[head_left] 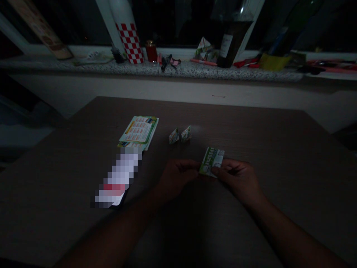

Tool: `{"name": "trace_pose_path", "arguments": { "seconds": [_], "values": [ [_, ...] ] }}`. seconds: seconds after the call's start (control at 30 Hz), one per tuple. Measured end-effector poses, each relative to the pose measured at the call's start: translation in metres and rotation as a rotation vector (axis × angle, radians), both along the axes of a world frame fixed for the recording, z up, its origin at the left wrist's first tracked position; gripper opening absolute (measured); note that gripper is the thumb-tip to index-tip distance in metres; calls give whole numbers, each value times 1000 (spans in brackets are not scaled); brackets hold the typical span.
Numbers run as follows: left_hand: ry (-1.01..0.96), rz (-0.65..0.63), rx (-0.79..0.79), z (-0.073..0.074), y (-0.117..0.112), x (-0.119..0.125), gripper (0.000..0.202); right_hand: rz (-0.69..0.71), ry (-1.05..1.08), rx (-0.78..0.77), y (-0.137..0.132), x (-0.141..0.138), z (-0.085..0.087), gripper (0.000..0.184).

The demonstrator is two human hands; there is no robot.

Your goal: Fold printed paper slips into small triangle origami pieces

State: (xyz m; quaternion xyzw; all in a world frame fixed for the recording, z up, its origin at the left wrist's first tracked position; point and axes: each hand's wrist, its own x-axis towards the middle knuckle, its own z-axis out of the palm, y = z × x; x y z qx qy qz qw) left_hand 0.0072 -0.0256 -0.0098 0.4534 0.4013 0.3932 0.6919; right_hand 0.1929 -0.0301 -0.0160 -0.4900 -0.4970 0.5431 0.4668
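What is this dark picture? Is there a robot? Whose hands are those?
No robot here! It's one picture from a camera on a person's head, looking forward and down. You see that person's own bare hands. The right hand holds a green-and-white paper; the left hand has its fingertips at the paper's left edge, but it's too dark to tell if they pinch it. On the table are two small folded papers, a pile of printed sheets, and something hidden by blurry squares. Behind is a windowsill with bottles.
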Motion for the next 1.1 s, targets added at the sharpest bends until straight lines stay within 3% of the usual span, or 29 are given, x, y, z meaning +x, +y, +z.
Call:
{"name": "trace_pose_path", "arguments": {
  "seconds": [0.23, 0.47, 0.83, 1.1],
  "values": [
    [105, 36, 27, -1, 1, 0, 16, -4, -47, 18, 0, 0, -3, 24],
    [219, -17, 86, -4, 4, -1, 19, 32, -56, -14, 0, 1, -6, 18],
    [126, -4, -51, -2, 4, 1, 15, 124, 72, -73, 4, 8, -17, 16],
    [134, -13, -37, -10, 7, 0, 17, 150, 120, -118, 6, 8, -16, 17]
  ]
}}
